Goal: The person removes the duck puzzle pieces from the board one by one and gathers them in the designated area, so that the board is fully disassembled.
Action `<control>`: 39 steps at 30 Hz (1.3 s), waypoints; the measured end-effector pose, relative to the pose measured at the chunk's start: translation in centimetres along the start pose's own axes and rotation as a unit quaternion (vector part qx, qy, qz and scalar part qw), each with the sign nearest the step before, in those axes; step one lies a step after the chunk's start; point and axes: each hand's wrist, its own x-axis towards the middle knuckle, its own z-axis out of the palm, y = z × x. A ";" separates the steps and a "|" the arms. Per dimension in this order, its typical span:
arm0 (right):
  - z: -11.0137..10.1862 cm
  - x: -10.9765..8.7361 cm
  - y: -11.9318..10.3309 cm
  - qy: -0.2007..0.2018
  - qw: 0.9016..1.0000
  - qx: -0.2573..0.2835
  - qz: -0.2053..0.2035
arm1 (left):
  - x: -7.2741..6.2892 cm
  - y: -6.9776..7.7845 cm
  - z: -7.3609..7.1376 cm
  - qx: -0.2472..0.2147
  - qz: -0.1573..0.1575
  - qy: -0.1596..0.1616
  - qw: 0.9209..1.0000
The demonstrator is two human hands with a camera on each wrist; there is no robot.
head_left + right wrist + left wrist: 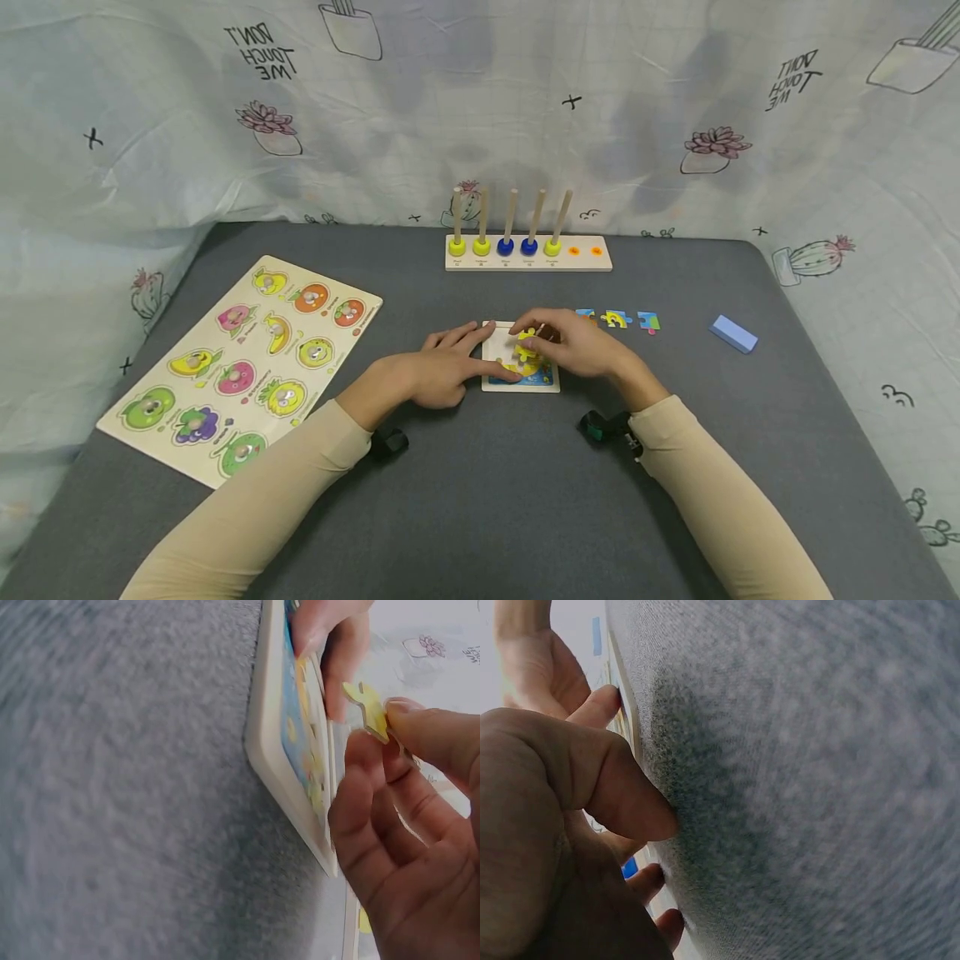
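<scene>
A small square jigsaw tray (498, 335) lies on the grey table, with yellow and blue pieces fitted in its lower part. My left hand (435, 377) rests at its left side, fingers stretched out, the thumb pressing on the lower part of the picture. Over the tray, my right hand (581, 343) pinches a yellow jigsaw piece (369, 712) between thumb and fingertips. In the right wrist view this piece is raised off the tray and tilted. Three loose jigsaw pieces lie in a row behind the right hand, among them a yellow and blue one (617, 319); the leftmost is partly hidden.
A large wooden fruit puzzle board (352, 290) lies at the left, partly under the left sleeve. At the back stands a peg rack (525, 265) with five posts bearing yellow and blue beads. A blue block (733, 334) lies at the right.
</scene>
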 end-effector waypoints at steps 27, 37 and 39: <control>-3.7 -3.6 0.3 0.022 1.000 -0.009 0.006 | 0.2 0.1 0.2 -0.005 0.005 0.000 1.000; -5.3 -5.6 0.6 0.034 0.998 -0.029 0.044 | 0.2 0.1 0.0 -0.005 0.006 -0.001 1.000; -5.5 -5.9 0.8 0.039 0.998 -0.028 0.048 | 0.1 0.1 -0.1 -0.005 0.005 0.000 1.000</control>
